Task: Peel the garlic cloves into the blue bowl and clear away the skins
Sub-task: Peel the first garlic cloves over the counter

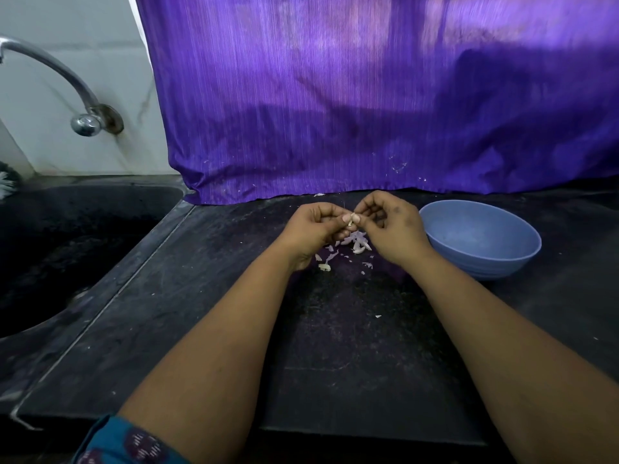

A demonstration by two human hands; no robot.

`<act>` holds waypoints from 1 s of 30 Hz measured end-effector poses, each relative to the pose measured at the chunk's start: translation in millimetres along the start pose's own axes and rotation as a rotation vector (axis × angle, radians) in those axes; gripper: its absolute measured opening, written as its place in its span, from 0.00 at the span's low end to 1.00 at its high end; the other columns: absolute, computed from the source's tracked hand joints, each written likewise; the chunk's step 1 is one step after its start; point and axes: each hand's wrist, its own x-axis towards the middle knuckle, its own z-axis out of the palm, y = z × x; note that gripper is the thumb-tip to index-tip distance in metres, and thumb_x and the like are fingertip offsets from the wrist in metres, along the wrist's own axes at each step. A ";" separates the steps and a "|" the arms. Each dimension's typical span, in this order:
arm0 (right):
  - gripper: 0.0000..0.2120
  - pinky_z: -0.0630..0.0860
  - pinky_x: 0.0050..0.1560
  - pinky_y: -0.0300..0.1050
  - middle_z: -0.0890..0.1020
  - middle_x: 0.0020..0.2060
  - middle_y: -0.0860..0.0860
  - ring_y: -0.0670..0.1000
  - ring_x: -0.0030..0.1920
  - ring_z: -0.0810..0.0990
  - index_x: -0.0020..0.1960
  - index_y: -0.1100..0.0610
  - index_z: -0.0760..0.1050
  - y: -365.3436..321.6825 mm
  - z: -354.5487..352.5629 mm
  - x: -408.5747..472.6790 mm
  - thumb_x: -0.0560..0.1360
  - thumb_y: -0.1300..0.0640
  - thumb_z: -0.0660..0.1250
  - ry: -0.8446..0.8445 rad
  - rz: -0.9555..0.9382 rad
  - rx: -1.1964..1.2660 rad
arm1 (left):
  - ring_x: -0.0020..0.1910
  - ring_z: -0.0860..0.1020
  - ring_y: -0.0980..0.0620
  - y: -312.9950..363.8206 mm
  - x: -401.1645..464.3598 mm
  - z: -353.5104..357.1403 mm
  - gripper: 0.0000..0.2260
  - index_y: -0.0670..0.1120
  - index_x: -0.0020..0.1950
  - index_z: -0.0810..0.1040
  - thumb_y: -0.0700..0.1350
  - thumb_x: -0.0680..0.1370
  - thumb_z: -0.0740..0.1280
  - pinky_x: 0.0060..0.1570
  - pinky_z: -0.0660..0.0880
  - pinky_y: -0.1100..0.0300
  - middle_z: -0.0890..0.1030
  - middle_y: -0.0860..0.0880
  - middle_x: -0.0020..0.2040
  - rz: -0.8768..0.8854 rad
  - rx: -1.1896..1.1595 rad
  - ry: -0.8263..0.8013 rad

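From the head cam we had both forearms stretched out over the dark counter [335,329], hands meeting in the middle a bit above it. Our left hand [315,229] was curled in, palm turned toward the right, thumb tip pressed on a small pale clove [351,218] with the fingers folded underneath. Our right hand [388,226] came in from the other side, knuckles up, thumb and forefinger pinched on that same clove, other fingers loosely bent. So both hands had hold of the one clove between them, fingertips nearly touching. We couldn't tell how much skin was left on it, too small and a bit blurry.

Right below the hands a little heap of skins [351,244] lay on the counter, pale purple-white flakes, with a few more bits scattered toward us. One lump [324,267] near the left wrist looked like a clove or a thick piece of skin, hard to say which.

The bowl [482,239] sat just right of our right hand, close to the wrist, upright. We couldn't make out any cloves inside.

A purple cloth [368,95] hung behind, its hem on the counter. A sink [67,246] and tap [63,75] were off to the left. A patterned teal sleeve [127,443] showed at the bottom edge.

No labels or writing we could read anywhere.
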 end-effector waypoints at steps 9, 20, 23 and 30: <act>0.04 0.72 0.38 0.27 0.80 0.40 0.48 0.41 0.38 0.77 0.45 0.55 0.77 -1.0 -0.1 0.0 0.74 0.61 0.71 0.002 -0.005 -0.013 | 0.38 0.79 0.53 -0.7 0.3 1.6 0.04 0.38 0.48 0.81 0.35 0.77 0.67 0.41 0.77 0.66 0.83 0.47 0.38 0.021 -0.002 0.009; 0.04 0.73 0.38 0.33 0.79 0.42 0.49 0.45 0.40 0.77 0.45 0.54 0.75 -1.2 1.1 0.0 0.76 0.62 0.68 -0.070 0.013 -0.012 | 0.34 0.80 0.57 0.4 -2.5 3.0 0.04 0.36 0.48 0.80 0.33 0.77 0.66 0.38 0.78 0.68 0.83 0.48 0.35 0.022 0.014 0.025; 0.03 0.68 0.34 0.26 0.75 0.42 0.48 0.41 0.37 0.74 0.46 0.55 0.74 -2.7 3.2 -0.7 0.78 0.62 0.65 -0.100 0.024 -0.038 | 0.34 0.79 0.57 -1.9 -1.0 3.0 0.03 0.37 0.47 0.80 0.33 0.77 0.66 0.38 0.77 0.68 0.82 0.48 0.35 0.014 0.025 0.031; 0.05 0.66 0.34 0.23 0.73 0.47 0.49 0.40 0.38 0.71 0.47 0.54 0.70 -2.9 5.7 -0.4 0.79 0.63 0.63 -0.087 0.028 -0.089 | 0.40 0.81 0.57 -2.5 0.0 4.8 0.11 0.33 0.59 0.76 0.33 0.78 0.65 0.44 0.78 0.66 0.82 0.43 0.45 -0.007 0.002 0.007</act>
